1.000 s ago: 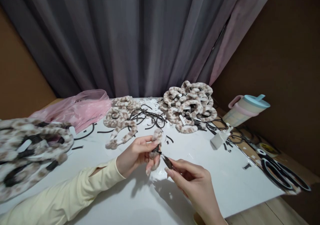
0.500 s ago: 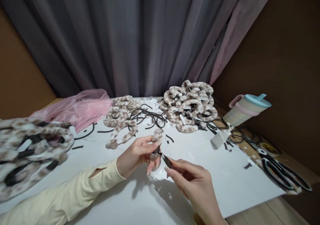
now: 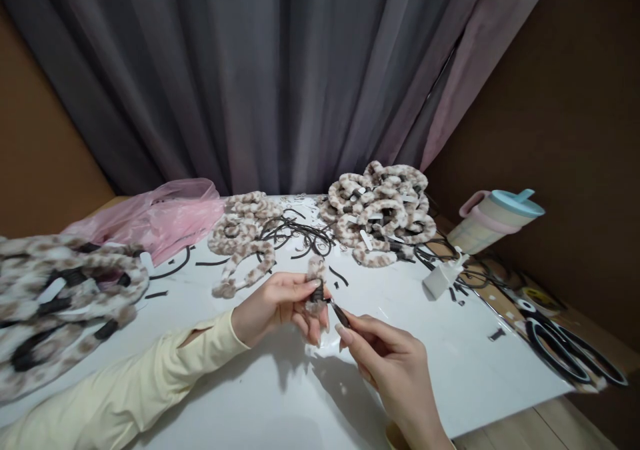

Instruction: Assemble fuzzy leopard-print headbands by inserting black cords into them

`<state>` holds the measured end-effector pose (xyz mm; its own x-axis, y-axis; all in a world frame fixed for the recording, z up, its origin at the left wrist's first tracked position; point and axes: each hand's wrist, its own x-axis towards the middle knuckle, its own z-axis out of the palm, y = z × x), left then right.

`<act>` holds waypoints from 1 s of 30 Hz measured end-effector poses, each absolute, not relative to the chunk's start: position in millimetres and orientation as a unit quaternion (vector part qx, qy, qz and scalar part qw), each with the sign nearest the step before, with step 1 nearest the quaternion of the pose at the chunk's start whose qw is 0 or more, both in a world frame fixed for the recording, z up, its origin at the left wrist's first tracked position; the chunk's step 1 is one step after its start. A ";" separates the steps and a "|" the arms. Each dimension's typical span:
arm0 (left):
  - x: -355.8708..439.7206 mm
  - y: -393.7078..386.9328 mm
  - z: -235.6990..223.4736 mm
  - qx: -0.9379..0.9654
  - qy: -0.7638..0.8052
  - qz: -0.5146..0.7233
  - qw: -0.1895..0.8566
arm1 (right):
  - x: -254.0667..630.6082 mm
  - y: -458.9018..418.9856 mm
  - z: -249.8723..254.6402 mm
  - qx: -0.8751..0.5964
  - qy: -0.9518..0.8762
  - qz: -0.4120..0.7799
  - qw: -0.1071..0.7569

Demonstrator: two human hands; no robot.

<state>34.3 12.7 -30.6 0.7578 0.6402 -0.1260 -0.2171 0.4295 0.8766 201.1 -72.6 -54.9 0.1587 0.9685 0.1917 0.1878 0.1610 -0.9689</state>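
My left hand pinches a fluffy white-and-brown plush ring above the table. Dark cord is wound around the plush at my fingertips. From the right, my right hand grips a slim dark pointed tool, too small to name surely. Its tip meets the right side of the cord winding. Most of the plush ring is hidden behind my left fingers.
Plush rings are piled at the back and at left, beside a pink plastic bag. Dark cords lie mid-table. At right are a white bottle, a lidded cup and black-handled scissors.
My left hand has turned the plush slightly, so the cord winding shows more. The tool in my right hand has shifted a little to the right, its tip still at the cord.
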 end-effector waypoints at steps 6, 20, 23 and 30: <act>35.6 11.0 -25.3 0.510 0.288 0.264 0.766 | 201.8 -68.9 -54.3 -0.522 -0.592 0.273 0.550; 41.3 2.6 -18.8 0.545 0.409 0.329 0.655 | 204.4 -65.4 -60.8 -0.441 -0.758 -0.004 0.480; 41.6 1.6 -19.0 0.532 0.417 0.318 0.665 | 204.1 -63.8 -64.4 -0.441 -0.770 -0.038 0.460; 41.8 3.3 -23.0 0.496 0.439 0.314 0.680 | 204.1 -62.1 -61.9 -0.435 -0.797 -0.131 0.398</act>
